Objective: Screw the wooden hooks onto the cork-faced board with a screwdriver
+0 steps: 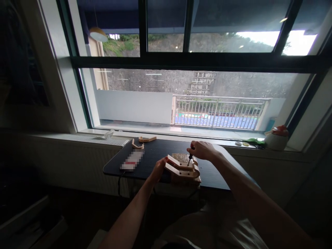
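My right hand (203, 150) is closed around the dark handle of a screwdriver (190, 157). The screwdriver points down, its tip at a hole or screw in the far arm of a bent, light wooden frame (177, 172). This frame has two parallel arms joined by a rounded end at the right, with several dark holes or screws along them. At its left end, my left hand (158, 168) grips the frame. Underneath lies a brown block with a shiny, textured top (178, 157). The left fingertips are partly hidden behind the wood.
Everything rests on a black table (160, 148) by a window. Toward its back left lie two bent wooden pieces (147, 139), near a blurred-out pale object (131, 161) with a cable. A radiator (90, 139) stands left; a pale container (277, 138) sits on the right sill.
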Action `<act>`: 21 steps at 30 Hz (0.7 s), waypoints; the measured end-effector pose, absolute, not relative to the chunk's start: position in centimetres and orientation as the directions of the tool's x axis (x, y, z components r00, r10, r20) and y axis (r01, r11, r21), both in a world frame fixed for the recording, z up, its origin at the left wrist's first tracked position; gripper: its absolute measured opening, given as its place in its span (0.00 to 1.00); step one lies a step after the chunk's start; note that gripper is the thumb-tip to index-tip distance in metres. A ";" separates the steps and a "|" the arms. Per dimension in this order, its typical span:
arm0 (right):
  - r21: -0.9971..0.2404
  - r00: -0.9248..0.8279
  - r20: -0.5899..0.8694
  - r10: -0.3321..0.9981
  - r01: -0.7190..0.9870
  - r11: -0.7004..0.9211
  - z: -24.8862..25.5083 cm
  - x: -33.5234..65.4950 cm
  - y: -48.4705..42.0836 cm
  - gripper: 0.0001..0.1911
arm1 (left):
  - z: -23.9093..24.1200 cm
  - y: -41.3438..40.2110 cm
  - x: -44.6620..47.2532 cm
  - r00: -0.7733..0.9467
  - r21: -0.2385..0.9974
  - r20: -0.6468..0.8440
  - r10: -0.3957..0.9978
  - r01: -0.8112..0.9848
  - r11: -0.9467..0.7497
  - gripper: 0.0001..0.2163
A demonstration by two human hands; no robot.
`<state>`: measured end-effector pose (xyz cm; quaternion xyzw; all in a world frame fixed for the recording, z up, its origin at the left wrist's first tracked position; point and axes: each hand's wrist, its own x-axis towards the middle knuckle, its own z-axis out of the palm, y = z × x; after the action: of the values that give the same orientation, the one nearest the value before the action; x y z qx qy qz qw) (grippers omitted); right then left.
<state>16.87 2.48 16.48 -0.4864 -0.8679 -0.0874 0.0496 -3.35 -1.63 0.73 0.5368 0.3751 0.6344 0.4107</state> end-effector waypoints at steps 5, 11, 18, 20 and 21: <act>0.110 -0.552 0.159 0.819 0.834 0.541 15.4 17.0 3.2 0.20 | 0.5 -1.4 -3.5 -0.079 0.928 0.352 0.933 -0.101 -0.359 0.23; 0.105 -0.451 0.185 0.873 0.893 0.438 14.5 17.4 3.4 0.25 | 0.4 -1.4 -3.5 -0.111 0.932 0.333 0.936 -0.113 -0.345 0.24; 0.082 -0.516 0.165 0.841 0.857 0.509 16.1 17.8 2.4 0.15 | 0.4 -1.3 -3.4 -0.105 0.925 0.355 0.929 -0.108 -0.365 0.23; 0.070 -0.549 0.158 0.821 0.836 0.545 15.9 17.5 2.4 0.13 | 0.4 -1.3 -3.5 -0.107 0.926 0.348 0.931 -0.112 -0.359 0.23; 0.063 -0.555 0.158 0.817 0.831 0.553 15.6 17.4 2.5 0.13 | 0.3 -1.2 -3.5 -0.107 0.928 0.345 0.932 -0.112 -0.356 0.23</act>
<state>17.36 2.53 15.62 -0.4683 -0.8794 -0.0653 0.0549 -3.50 -1.24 0.35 0.5260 0.3901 0.6336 0.4120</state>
